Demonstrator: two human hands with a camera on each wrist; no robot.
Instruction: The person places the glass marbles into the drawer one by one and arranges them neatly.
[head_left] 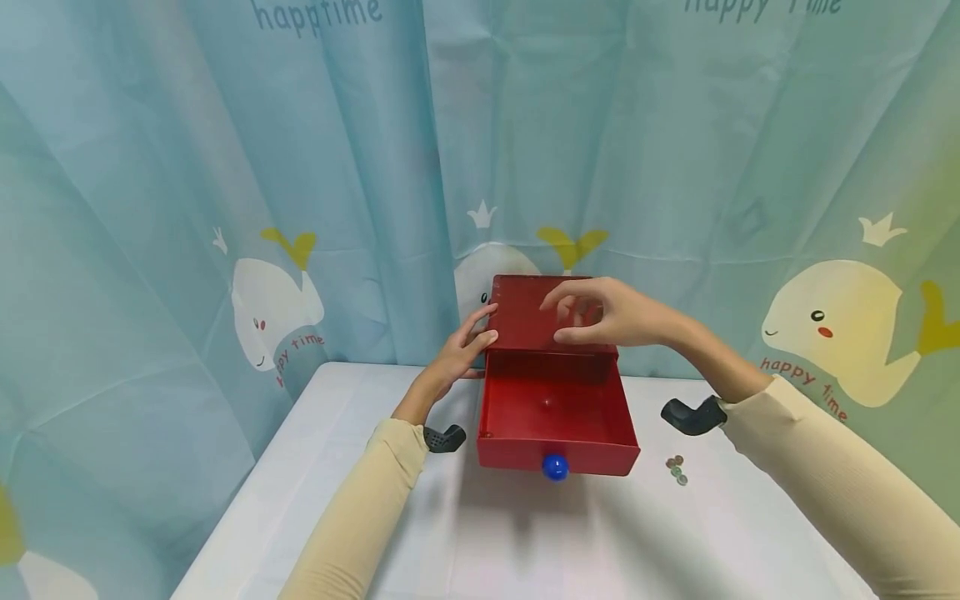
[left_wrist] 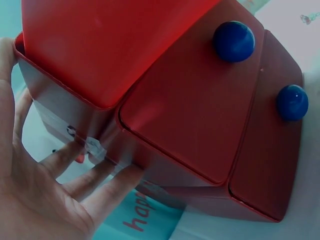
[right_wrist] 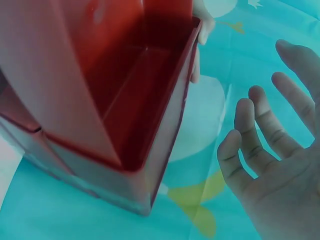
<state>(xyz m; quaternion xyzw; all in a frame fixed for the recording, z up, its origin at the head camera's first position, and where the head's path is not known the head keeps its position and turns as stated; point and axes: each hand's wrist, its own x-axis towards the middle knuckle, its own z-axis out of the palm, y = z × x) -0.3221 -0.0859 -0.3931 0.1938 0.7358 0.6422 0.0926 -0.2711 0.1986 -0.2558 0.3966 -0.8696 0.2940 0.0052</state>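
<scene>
A red chest of drawers [head_left: 517, 312] stands on the table with its top drawer [head_left: 555, 408] pulled out. Nothing shows on the drawer's floor, and a blue ball knob [head_left: 556, 467] sits on its front. My left hand [head_left: 454, 360] rests against the chest's left side, fingers spread and mostly straight along the wall in the left wrist view. Two lower drawers with blue knobs [left_wrist: 234, 41] are closed there. Above the chest's top hovers my right hand [head_left: 611, 312], its fingers loosely bent. The right wrist view shows this hand apart from the chest, with nothing in it.
Several small coin-like discs [head_left: 677, 468] lie on the white table [head_left: 360, 400], right of the drawer. A blue curtain [head_left: 360, 183] with whale prints hangs behind the chest. Black wrist mounts [head_left: 693, 415] stick out from both cuffs.
</scene>
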